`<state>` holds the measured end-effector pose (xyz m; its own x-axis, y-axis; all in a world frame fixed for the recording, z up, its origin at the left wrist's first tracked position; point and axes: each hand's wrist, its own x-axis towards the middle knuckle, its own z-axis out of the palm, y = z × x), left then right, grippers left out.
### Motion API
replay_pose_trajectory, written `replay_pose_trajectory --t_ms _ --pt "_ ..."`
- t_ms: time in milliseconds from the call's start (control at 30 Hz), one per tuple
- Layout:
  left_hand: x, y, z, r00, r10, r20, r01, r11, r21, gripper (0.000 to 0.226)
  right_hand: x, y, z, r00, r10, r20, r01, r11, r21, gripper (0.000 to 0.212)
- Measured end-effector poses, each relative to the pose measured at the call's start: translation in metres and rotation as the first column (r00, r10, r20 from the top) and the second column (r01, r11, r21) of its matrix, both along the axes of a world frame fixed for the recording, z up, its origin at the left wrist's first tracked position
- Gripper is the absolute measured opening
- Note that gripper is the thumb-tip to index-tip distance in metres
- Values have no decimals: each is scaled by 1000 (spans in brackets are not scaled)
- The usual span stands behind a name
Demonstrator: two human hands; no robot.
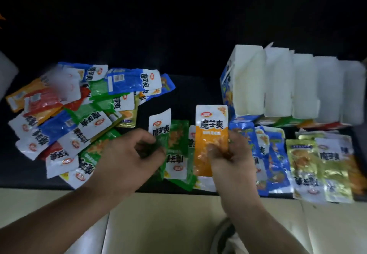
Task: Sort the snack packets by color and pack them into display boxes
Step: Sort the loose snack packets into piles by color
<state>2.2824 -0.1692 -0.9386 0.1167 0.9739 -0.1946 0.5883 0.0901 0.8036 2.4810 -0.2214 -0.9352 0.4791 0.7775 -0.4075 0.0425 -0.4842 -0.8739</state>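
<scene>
Orange packet [211,132]: flat glossy foil, held upright in my right hand [232,158]. Green packet [159,126]: pinched by my left hand [127,154]. Pile [69,110] at left, boxes [278,87] at right (white card, in a row). Bare black tabletop [178,87] beyond. Stacks [317,164] overhang the near edge.

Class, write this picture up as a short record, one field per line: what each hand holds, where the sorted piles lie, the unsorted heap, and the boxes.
Left hand: pinches a green packet by its lower part
Right hand: holds an orange packet upright
Sorted piles: green pile between the hands; blue pile and gold pile to the right
Unsorted heap: mixed colours, on the left
Display boxes: a row standing behind the blue and gold piles; contents not visible
</scene>
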Motion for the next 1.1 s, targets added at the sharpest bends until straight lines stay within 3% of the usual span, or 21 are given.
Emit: replay_pose_trajectory --t_ms 100,233,433,633,700,867,1000,1100 --pt "16 -4 6 1000 -26 -10 26 1000 14 17 27 -18 6 996 -70 59 72 997 -29 33" --pt "48 -15 18 994 -103 -47 103 995 -12 17 42 -36 13 996 -63 -55 59 995 -75 47" --pt "134 -35 26 993 -102 53 104 994 -35 14 109 -47 24 996 -3 -87 1 1000 -26 40" --pt "209 -68 14 974 -214 79 219 974 -57 20 150 -99 4 951 -288 -114 291 957 13 34" --pt "223 -75 11 969 -231 84 237 968 -77 21 172 -118 1 926 -373 -52 374 927 10 35" --pt "244 -81 5 962 -251 106 261 961 -89 21 238 -139 -10 843 -453 291 466 884 27 40" --pt "252 -85 1 962 -257 92 265 961 -83 20 253 -128 -23 807 -310 503 335 941 43 36" --pt "251 -85 2 958 -268 101 277 957 -84 20 244 -115 -36 827 -228 514 246 969 34 35"
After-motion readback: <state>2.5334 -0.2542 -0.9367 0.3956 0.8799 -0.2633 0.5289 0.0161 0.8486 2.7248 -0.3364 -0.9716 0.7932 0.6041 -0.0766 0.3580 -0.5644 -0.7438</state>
